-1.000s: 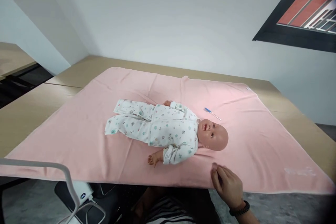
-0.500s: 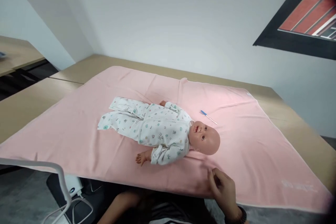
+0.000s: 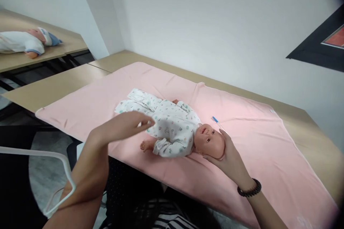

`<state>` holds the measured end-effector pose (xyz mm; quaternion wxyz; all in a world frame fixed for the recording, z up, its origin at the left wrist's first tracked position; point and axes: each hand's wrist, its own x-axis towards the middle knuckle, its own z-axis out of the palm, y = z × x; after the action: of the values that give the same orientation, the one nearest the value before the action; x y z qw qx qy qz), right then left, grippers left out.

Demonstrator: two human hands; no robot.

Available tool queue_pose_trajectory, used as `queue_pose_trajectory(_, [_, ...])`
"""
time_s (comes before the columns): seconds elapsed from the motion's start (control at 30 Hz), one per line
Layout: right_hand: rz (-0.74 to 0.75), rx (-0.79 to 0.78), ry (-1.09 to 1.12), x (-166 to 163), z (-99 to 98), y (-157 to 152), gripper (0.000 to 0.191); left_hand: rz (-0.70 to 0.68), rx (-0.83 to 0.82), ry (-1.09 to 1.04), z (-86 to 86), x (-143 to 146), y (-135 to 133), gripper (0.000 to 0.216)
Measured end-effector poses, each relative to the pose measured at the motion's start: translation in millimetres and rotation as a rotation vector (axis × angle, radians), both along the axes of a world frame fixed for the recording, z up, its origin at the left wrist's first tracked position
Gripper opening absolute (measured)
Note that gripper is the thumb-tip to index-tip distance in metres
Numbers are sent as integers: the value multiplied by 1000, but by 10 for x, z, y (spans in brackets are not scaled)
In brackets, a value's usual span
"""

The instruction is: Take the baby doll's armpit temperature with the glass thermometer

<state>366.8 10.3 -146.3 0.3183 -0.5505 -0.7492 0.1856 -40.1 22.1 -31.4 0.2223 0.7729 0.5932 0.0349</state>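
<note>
We see a baby doll (image 3: 172,128) in a patterned white sleepsuit lying on its back in the middle of a pink blanket (image 3: 255,150) spread over a wooden table (image 3: 53,86). The right hand (image 3: 228,157) cups the near side of the doll's head, fingers curved against it. The left hand (image 3: 126,125) hovers flat and empty above the doll's legs, grasping nothing. A blue-tipped thermometer (image 3: 217,122) lies on the blanket just beyond the head. At far left, another doll (image 3: 27,41) rests on a second table (image 3: 67,44).
</note>
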Motion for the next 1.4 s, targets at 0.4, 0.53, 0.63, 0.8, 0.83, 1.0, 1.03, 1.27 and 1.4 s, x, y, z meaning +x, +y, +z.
queue_pose_trajectory(0.4, [180, 52, 35, 60, 487, 469, 90, 138, -154, 223, -284, 330, 1659, 40])
queue_pose_trajectory(0.53, [218, 14, 87, 164, 436, 668, 92, 160, -153, 271, -361, 315, 1806, 30])
queue_pose_trajectory(0.63, [243, -38, 113, 228, 297, 726, 94, 161, -110, 259, -395, 241, 1846, 28])
queue_pose_trajectory(0.8, [246, -125, 169, 304, 159, 708, 95, 169, -94, 243, -391, 106, 1844, 25])
queue_pose_trajectory(0.83, [255, -150, 164, 323, 168, 703, 96, 166, -110, 237, -392, 93, 1842, 24])
queue_pose_trajectory(1.0, [283, -104, -90, 334, 454, 726, 76, 181, -150, 224, -445, 131, 1847, 31])
queue_pose_trajectory(1.03, [280, -28, -151, 277, 545, 741, 65, 184, -145, 229, -463, 149, 1850, 27])
queue_pose_trajectory(1.27, [305, 170, -450, -540, 827, 985, 28, 175, -108, 249, -554, 159, 1893, 22])
queue_pose_trajectory(1.4, [330, 43, -511, -685, 655, 1111, 15, 165, -76, 239, -541, 72, 1940, 24])
